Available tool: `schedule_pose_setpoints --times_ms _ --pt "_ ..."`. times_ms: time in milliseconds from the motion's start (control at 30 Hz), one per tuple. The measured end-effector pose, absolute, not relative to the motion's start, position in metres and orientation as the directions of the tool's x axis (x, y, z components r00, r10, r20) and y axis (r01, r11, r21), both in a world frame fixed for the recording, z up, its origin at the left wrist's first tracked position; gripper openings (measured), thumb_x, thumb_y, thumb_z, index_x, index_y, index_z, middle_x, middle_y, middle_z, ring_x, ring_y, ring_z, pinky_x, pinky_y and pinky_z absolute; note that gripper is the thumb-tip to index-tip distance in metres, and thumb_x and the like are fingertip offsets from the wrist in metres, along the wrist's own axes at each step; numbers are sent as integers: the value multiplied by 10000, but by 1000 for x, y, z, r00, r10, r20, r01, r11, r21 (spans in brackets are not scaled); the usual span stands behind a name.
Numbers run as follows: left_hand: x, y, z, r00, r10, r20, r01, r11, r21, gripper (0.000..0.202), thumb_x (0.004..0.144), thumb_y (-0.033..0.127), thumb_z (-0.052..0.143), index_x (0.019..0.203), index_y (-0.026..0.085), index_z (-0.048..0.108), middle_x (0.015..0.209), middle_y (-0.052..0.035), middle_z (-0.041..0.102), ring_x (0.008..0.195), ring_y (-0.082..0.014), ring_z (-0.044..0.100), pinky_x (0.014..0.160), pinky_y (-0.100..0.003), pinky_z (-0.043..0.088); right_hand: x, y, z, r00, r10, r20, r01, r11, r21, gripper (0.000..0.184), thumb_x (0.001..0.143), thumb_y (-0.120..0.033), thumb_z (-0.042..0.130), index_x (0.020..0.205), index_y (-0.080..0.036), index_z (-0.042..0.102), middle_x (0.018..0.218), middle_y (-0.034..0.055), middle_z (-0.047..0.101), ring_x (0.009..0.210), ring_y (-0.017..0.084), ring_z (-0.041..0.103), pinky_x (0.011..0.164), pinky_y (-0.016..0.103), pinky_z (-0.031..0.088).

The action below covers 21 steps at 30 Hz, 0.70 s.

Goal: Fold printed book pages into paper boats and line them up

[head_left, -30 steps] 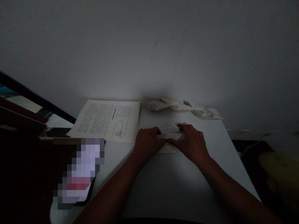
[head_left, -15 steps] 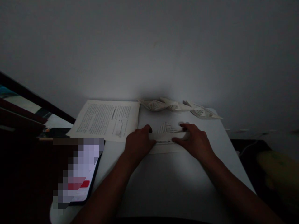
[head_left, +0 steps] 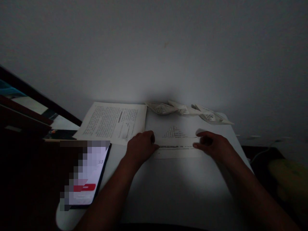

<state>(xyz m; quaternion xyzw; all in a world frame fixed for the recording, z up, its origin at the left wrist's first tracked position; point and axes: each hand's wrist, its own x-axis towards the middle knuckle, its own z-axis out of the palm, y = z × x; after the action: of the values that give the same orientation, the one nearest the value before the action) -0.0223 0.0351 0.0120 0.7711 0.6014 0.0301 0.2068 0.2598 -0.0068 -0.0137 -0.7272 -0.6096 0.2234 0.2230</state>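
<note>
A partly folded sheet of printed paper (head_left: 176,143) lies on the table, with a triangular peak at its far side and a flat strip along the near side. My left hand (head_left: 141,146) is closed on its left end, thumb on the strip and fingers curled behind. At the right end, my right hand (head_left: 213,143) has thumb and forefinger apart, the thumb tip touching or just above the strip. Three folded paper boats (head_left: 162,109) stand in a row along the wall behind.
A stack of printed pages (head_left: 108,122) lies at the back left of the white table (head_left: 163,192). A phone with a lit screen (head_left: 92,173) rests at the left edge, beside my left forearm. The grey wall (head_left: 154,57) borders the far side.
My right hand has slid rightward along the strip to the paper's right end, uncovering more print. My left hand stays at the left end. The view has shifted slightly.
</note>
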Motion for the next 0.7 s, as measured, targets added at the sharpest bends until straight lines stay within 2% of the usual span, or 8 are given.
schedule_pose_setpoints --times_ms 133,200,300,367,467,567,633,700 --pt "-15 35 18 320 930 -182 911 -249 328 105 740 267 601 825 206 609 831 -43 685 762 -209 620 623 -295 423 268 -7 -16 92 992 -82 719 -124 -683 313 666 -400 706 895 -187 696 687 28 688 619 192 644 616 313 500" --pt "-10 34 20 370 916 -156 895 -306 325 130 741 202 567 859 214 620 833 -36 690 765 -201 624 635 -293 428 268 -7 -17 50 997 -57 711 -76 -699 314 708 -384 674 948 -182 685 730 37 693 646 192 647 644 318 511" --pt "-2 30 16 406 909 -97 873 -354 335 200 740 157 542 903 227 635 878 -24 699 799 -199 637 665 -298 446 264 -6 -18 40 998 51 754 4 -657 370 751 -388 650 1069 -200 645 915 66 701 729 200 655 703 343 523" --pt "3 27 11 398 916 -53 874 -361 325 212 758 143 522 907 230 645 908 -18 703 822 -198 644 682 -301 455 258 -5 -19 32 989 143 794 61 -604 375 753 -390 658 1084 -215 639 1049 86 682 840 225 657 774 379 519" --pt "10 21 2 406 914 3 867 -386 316 225 795 129 485 917 215 654 905 -27 689 789 -185 640 671 -293 463 248 -4 -22 -24 982 188 803 131 -582 349 752 -344 670 1074 -214 648 1025 86 696 919 246 654 854 426 497" --pt "16 16 -3 440 892 104 828 -448 338 176 823 161 493 890 179 655 884 -54 654 822 -196 616 718 -311 475 237 -7 -23 23 986 163 712 98 -695 259 747 -319 680 983 -212 677 936 67 719 816 221 677 788 397 525" --pt "19 13 -5 499 843 203 755 -538 375 173 835 268 539 918 166 650 936 -80 627 882 -217 588 794 -346 470 230 -11 -21 117 985 124 590 32 -806 241 724 -355 706 914 -208 692 860 60 721 767 217 677 692 357 544" --pt "22 11 -7 571 769 287 652 -637 412 328 794 420 610 1006 170 635 1057 -109 597 982 -253 554 883 -397 440 225 -13 -18 205 975 87 454 -16 -891 261 685 -371 743 877 -202 695 805 51 714 706 203 666 611 325 539"
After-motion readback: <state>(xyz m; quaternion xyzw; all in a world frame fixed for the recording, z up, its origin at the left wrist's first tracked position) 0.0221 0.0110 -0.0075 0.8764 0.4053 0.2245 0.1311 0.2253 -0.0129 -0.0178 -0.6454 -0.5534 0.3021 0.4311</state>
